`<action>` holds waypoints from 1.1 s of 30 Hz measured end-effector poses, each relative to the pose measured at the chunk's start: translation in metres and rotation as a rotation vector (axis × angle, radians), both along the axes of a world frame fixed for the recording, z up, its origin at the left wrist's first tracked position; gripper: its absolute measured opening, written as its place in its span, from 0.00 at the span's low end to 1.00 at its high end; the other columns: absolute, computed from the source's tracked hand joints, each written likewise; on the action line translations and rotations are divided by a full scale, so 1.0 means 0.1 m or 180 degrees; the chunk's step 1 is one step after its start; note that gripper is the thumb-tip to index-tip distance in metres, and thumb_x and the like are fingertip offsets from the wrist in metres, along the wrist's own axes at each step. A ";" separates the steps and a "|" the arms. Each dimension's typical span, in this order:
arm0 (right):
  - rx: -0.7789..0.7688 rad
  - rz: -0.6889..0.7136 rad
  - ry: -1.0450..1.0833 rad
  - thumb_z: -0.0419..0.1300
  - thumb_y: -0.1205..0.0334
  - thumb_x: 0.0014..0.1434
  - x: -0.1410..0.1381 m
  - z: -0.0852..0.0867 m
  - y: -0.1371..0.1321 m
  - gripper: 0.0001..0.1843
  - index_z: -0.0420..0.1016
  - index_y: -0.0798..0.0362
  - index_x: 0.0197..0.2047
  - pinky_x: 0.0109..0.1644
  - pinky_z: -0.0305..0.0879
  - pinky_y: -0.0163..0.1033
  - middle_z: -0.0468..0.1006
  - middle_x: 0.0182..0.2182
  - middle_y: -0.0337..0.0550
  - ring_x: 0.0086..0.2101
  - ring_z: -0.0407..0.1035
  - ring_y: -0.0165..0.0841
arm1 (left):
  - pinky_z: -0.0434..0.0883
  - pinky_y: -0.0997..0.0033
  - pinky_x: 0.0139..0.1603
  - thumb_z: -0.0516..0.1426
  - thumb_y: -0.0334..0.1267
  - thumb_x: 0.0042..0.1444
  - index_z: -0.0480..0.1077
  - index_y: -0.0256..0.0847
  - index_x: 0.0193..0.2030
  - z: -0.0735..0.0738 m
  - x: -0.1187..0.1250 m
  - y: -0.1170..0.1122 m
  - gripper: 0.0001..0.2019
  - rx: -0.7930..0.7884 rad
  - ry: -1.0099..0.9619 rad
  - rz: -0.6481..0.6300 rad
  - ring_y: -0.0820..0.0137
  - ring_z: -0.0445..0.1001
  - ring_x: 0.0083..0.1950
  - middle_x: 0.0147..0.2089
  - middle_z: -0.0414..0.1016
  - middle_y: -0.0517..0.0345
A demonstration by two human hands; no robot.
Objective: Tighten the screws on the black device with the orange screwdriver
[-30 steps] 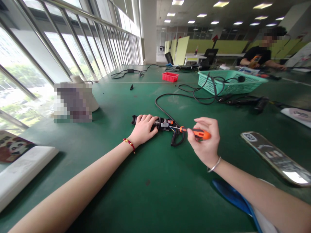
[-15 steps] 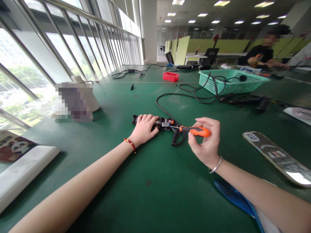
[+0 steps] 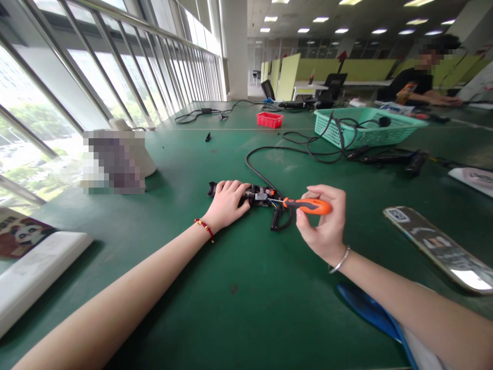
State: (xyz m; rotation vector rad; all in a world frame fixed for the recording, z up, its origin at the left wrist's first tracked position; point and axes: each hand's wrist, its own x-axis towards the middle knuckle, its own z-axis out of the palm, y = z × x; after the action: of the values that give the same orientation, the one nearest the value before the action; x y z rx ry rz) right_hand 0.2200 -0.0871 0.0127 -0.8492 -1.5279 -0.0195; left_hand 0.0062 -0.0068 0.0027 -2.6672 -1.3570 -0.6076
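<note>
- Left hand (image 3: pixel 228 206) clasps opened black corded tool (image 3: pixel 261 196) on green table (image 3: pixel 231 262).
- Right hand (image 3: pixel 326 227) grips orange screwdriver (image 3: pixel 313 206); tip slipping could nick exposed wires (image 3: pixel 275 204).
- Weak left hold could let tool roll.

Blk device (image 3: pixel 261 196) lying open, orange/gry screwdriver (image 3: pixel 308 205), tip nr wires (image 3: pixel 275 204)

I look through one head camera from the six-o'clock side of the worktop (image 3: pixel 200 308), close above, facing twelve and downward.
</note>
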 end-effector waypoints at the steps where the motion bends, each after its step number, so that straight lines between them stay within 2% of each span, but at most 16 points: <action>1: 0.0036 -0.0049 -0.0007 0.61 0.66 0.50 0.00 0.00 0.01 0.21 0.62 0.50 0.48 0.37 0.73 0.41 0.70 0.38 0.42 0.33 0.71 0.32 | 0.55 0.53 0.60 0.47 0.41 0.59 0.65 0.40 0.56 0.00 0.00 0.00 0.20 0.0005 0.0015 0.0003 0.58 0.64 0.53 0.48 0.70 0.50; 5: -0.0058 -0.0276 -0.0039 0.65 0.63 0.51 0.01 0.02 0.00 0.14 0.67 0.49 0.41 0.31 0.71 0.36 0.72 0.33 0.38 0.27 0.70 0.28 | 0.55 0.54 0.61 0.47 0.41 0.59 0.64 0.40 0.56 0.00 0.00 0.00 0.20 0.0025 0.0042 0.0007 0.59 0.64 0.53 0.48 0.70 0.50; 8: -0.0191 -0.0205 -0.0012 0.65 0.63 0.52 0.00 0.04 -0.01 0.13 0.67 0.49 0.39 0.28 0.68 0.35 0.70 0.28 0.34 0.24 0.68 0.27 | 0.55 0.53 0.60 0.47 0.41 0.59 0.64 0.40 0.56 0.00 0.00 0.00 0.20 0.0016 0.0016 -0.0001 0.58 0.64 0.52 0.48 0.70 0.50; 11: -0.0069 -0.0099 0.0102 0.63 0.65 0.52 -0.01 0.02 -0.01 0.19 0.63 0.49 0.46 0.34 0.71 0.38 0.69 0.31 0.35 0.28 0.70 0.29 | 0.55 0.53 0.60 0.47 0.41 0.59 0.65 0.41 0.56 0.00 -0.01 0.00 0.19 0.0015 0.0017 0.0002 0.59 0.64 0.52 0.48 0.70 0.50; 15: 0.0034 -0.0165 0.0068 0.61 0.65 0.53 0.00 -0.01 0.03 0.23 0.60 0.49 0.52 0.42 0.71 0.43 0.68 0.40 0.43 0.36 0.71 0.33 | 0.55 0.53 0.60 0.47 0.41 0.59 0.65 0.41 0.56 0.00 -0.01 0.00 0.19 0.0007 0.0017 0.0000 0.59 0.64 0.52 0.48 0.70 0.50; 17: 0.0090 -0.0340 -0.0053 0.60 0.64 0.55 0.03 -0.01 0.04 0.20 0.62 0.48 0.50 0.41 0.71 0.42 0.69 0.42 0.44 0.36 0.70 0.32 | 0.55 0.53 0.60 0.47 0.41 0.59 0.65 0.40 0.56 0.00 0.00 0.00 0.20 0.0015 0.0017 -0.0002 0.58 0.64 0.52 0.48 0.70 0.50; 21: 0.0191 -0.0537 -0.0274 0.59 0.61 0.58 0.09 0.04 0.04 0.07 0.67 0.48 0.41 0.34 0.67 0.38 0.71 0.33 0.39 0.31 0.68 0.31 | 0.55 0.54 0.60 0.47 0.41 0.60 0.65 0.39 0.56 0.00 0.00 0.00 0.20 0.0020 0.0061 -0.0001 0.59 0.64 0.52 0.48 0.71 0.50; 24: 0.0088 -0.0537 -0.0341 0.59 0.60 0.58 0.10 0.08 0.01 0.04 0.68 0.48 0.36 0.31 0.64 0.37 0.72 0.29 0.37 0.28 0.66 0.30 | 0.55 0.54 0.61 0.47 0.41 0.59 0.65 0.39 0.56 0.00 0.00 0.00 0.20 0.0012 0.0041 0.0006 0.59 0.64 0.52 0.48 0.70 0.50; 26: -0.0033 -0.0480 -0.0194 0.60 0.62 0.56 0.08 0.09 0.00 0.04 0.67 0.48 0.35 0.30 0.63 0.37 0.71 0.29 0.37 0.27 0.65 0.29 | 0.55 0.53 0.61 0.47 0.41 0.59 0.65 0.40 0.56 0.00 0.00 0.00 0.20 0.0006 0.0027 0.0003 0.59 0.64 0.52 0.48 0.70 0.50; 31: 0.0032 0.0197 0.0126 0.57 0.64 0.54 0.06 0.04 0.02 0.18 0.60 0.48 0.48 0.31 0.65 0.38 0.66 0.30 0.36 0.27 0.66 0.29 | 0.55 0.54 0.61 0.46 0.41 0.60 0.64 0.40 0.56 0.01 0.01 -0.01 0.20 -0.0011 0.0065 0.0031 0.59 0.65 0.53 0.49 0.70 0.50; 33: 0.0064 0.0187 0.0112 0.57 0.64 0.54 0.06 0.04 0.03 0.17 0.60 0.48 0.47 0.32 0.65 0.38 0.66 0.31 0.36 0.28 0.66 0.29 | 0.55 0.54 0.61 0.47 0.41 0.59 0.64 0.40 0.56 0.01 0.00 -0.01 0.20 -0.0020 0.0053 0.0026 0.59 0.64 0.53 0.49 0.70 0.50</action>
State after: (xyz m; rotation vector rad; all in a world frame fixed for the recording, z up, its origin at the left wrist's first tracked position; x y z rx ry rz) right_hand 0.2264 -0.0844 0.0168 -0.7846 -1.5166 0.0231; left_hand 0.0067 -0.0074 0.0039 -2.6643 -1.3671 -0.5801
